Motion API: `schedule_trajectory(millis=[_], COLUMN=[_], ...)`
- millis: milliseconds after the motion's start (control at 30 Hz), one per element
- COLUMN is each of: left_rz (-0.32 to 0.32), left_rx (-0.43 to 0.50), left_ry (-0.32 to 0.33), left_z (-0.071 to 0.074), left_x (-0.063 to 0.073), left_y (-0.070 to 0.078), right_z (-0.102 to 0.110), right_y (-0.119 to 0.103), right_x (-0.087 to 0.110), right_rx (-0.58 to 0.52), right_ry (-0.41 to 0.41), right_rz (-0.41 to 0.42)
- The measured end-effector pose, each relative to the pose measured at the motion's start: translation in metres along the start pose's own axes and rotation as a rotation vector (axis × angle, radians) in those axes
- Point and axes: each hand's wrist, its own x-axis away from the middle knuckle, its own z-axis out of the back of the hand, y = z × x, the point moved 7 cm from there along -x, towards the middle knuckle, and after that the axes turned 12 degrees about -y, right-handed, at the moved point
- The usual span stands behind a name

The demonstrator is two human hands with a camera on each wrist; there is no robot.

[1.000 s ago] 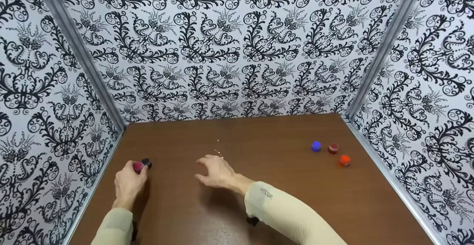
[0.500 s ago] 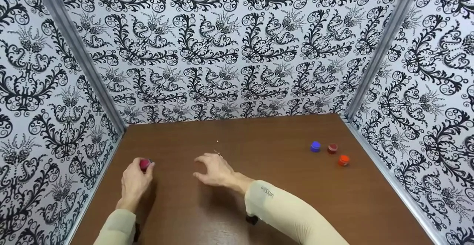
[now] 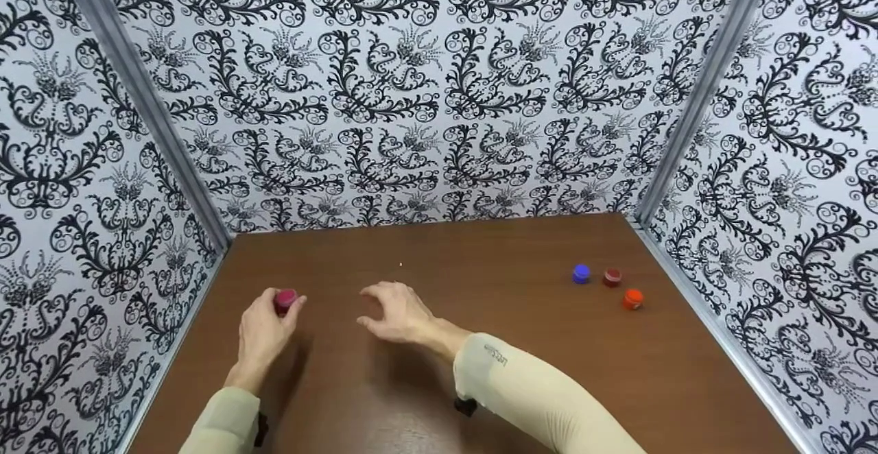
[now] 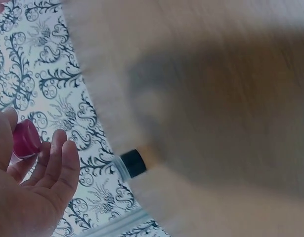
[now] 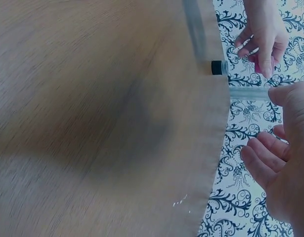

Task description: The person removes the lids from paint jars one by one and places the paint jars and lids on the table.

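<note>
Pink jar [image 3: 286, 298]: held in the left hand [image 3: 264, 330], pinched between thumb and fingers, at the left part of the brown table [image 3: 494, 282]. Both wrist views show it raised off the tabletop, apart from a black-and-clear jar [image 4: 133, 164] that stands on the table near it. Remaining left-hand fingers are gently bent in the left wrist view.

Right hand [image 3: 398, 313]: hangs over the middle of the table, thumb and fingers set wide apart, fingers slightly bent; its shadow falls on the wood. Small white specks [image 5: 180, 201] show on the table surface in the right wrist view.

Far right of the table: blue jar [image 3: 581, 273], dark red jar [image 3: 612, 277] just beside it, orange jar [image 3: 633, 299] nearer the person. Both arms wear pale sleeves [image 3: 549, 396]. Black-and-white patterned walls [image 3: 418, 97] stand behind and at both sides.
</note>
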Motion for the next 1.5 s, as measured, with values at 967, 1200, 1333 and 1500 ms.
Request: schedule_trajectory(millis=[967, 1200, 1333, 1500], left_rz=[-0.067, -0.074, -0.075, -0.099], left_rx=[0.089, 0.136, 0.156, 0.179], left_ry=[-0.082, -0.113, -0.144, -0.158], left_z=[-0.031, -0.043, -0.052, -0.058], left_x=[-0.008, -0.008, -0.008, -0.009], left_y=[0.077, 0.092, 0.099, 0.11], right_z=[0.031, 0.042, 0.048, 0.049], right_y=[0.022, 0.029, 0.03, 0.035], right_x=[0.013, 0.018, 0.021, 0.026], right_rx=[-0.176, -0.213, -0.236, -0.26], right_ry=[0.109, 0.141, 0.189, 0.215], right_rz=[-0.052, -0.029, 0.031, 0.058])
